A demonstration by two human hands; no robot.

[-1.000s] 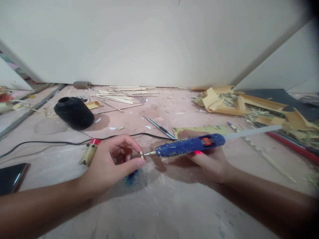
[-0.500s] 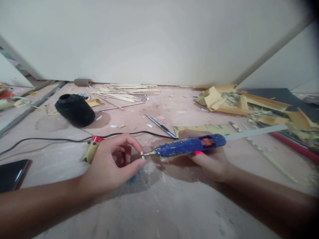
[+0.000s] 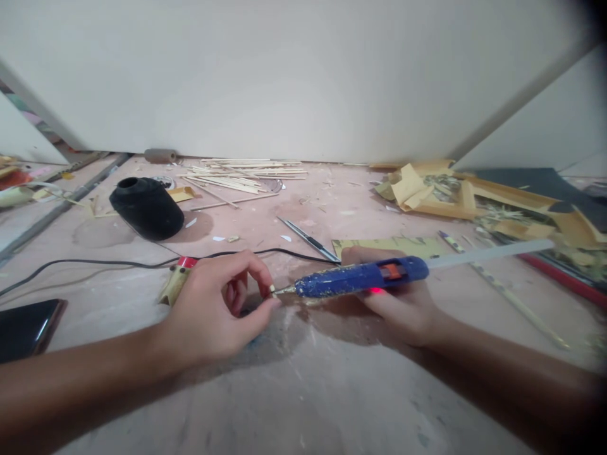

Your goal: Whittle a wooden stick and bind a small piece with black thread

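Observation:
Between thumb and forefinger my left hand (image 3: 222, 303) pinches a tiny pale piece (image 3: 272, 289), wood-like and mostly covered by the fingertips. The metal nozzle of a blue glue gun (image 3: 351, 279) touches or almost touches that piece. My right hand (image 3: 398, 303) is wrapped round the glue gun, whose red light glows; a long translucent glue stick (image 3: 493, 254) juts from its back end. Just behind my left hand lies a small tan object with a red top (image 3: 177, 281), partly hidden by the hand.
A black thread cone (image 3: 147, 208), thin wooden sticks (image 3: 241, 175) and a utility knife (image 3: 308, 240) lie further back. A black cord (image 3: 95, 262) crosses the surface. At left is a phone (image 3: 31, 328); at right, a cardboard tray (image 3: 512, 193) with scraps, and a patterned pencil-like stick (image 3: 516, 300).
The pale piece has turned or shifted in my left fingertips, so less of it shows beside the nozzle. The right hand and glue gun stay nearly still; the view has shifted slightly.

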